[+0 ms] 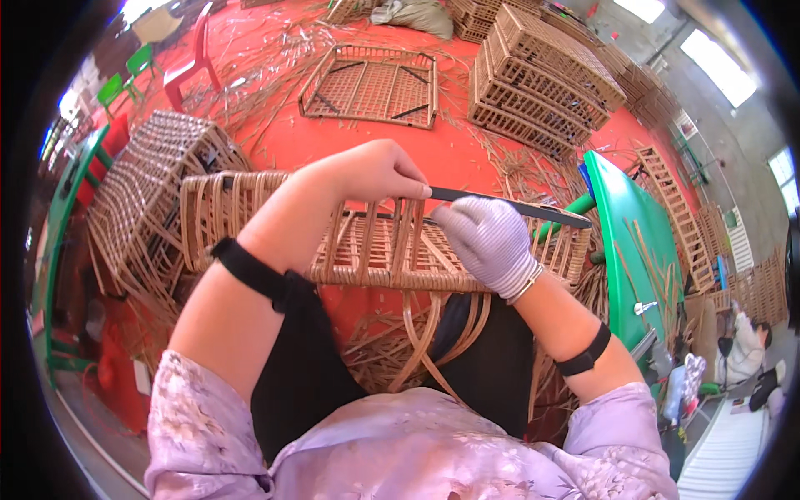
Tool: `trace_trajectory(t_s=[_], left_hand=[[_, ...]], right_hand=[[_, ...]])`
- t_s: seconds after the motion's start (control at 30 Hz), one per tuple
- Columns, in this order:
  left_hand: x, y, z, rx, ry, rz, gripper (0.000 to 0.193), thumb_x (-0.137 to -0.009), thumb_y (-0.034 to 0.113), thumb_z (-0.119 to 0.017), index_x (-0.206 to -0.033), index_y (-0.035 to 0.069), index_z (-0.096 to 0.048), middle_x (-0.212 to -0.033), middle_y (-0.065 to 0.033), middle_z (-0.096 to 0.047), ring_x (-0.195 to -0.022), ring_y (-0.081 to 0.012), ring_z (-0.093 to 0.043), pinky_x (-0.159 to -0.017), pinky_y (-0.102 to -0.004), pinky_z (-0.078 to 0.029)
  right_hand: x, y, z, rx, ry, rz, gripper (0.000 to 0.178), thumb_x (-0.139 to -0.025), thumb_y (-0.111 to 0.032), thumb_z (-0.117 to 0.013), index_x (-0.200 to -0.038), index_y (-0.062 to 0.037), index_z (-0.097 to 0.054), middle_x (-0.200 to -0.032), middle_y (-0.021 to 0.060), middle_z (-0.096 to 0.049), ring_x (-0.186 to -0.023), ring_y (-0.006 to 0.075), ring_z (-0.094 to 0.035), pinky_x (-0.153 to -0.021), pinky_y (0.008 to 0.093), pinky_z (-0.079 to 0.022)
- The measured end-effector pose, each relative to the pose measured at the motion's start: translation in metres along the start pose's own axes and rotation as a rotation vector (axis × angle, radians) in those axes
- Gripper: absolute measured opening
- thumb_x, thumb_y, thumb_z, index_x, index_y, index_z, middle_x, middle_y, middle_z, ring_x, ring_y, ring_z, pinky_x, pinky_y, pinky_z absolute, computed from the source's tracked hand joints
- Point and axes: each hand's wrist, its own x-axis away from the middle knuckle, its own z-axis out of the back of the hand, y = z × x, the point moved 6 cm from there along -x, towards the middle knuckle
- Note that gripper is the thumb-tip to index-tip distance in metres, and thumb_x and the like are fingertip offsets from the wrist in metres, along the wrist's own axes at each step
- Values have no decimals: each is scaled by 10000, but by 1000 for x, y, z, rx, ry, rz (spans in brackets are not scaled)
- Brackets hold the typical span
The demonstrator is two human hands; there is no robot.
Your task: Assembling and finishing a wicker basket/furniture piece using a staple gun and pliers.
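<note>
A woven cane basket frame (375, 273) rests across my lap, its near rim wrapped in tan strips. Along its far upper edge runs a flat black bar (521, 207). My bare left hand (385, 171) is closed over that edge, pinching at the bar's left end, where upright cane strips (406, 233) meet the fingers. Just right of it, my right hand (487, 242), in a pale striped glove, is curled with its fingertips inside the frame below the bar. What those fingertips grip is hidden. Loose cane strips (421, 342) hang between my knees.
A woven basket (150, 196) stands at left and a green table (637, 242) at right. Ahead on the red floor (275, 137) are a shallow cane frame (371, 83), stacked cane frames (542, 83), a red chair (193, 67) and scattered strips. Another person (742, 350) is far right.
</note>
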Motion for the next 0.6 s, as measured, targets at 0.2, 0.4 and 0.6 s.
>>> trace_trajectory(t_s=[0.2,0.4,0.6], left_hand=[[-3,-7,2,63,-101,39,339,-873,319,-668,-1054,39,-726,-844,-32,-693,-774,-120,-606,-749,-295,-494],[-7,-6,-1,34,-108,18,343,-877,359,-658,-1032,63,-737,-837,-26,-689,-769,-113,-602,-708,-282,-486],[-3,-10,-1,33,-79,-27,359,-903,388,-619,-999,62,-735,-833,-33,-681,-753,-116,-603,-668,-288,-498]], right_hand=[[3,-14,-23,259,-226,110,340,-832,-139,-556,-1164,-167,-618,-879,30,-583,-713,214,-618,-622,346,-495],[-4,-11,-34,287,-241,122,280,-829,-143,-583,-1102,-155,-648,-860,36,-580,-649,206,-609,-552,338,-492],[-15,-19,11,-98,183,28,169,-803,-111,-701,-969,-84,-686,-802,84,-645,-627,247,-644,-544,342,-508]])
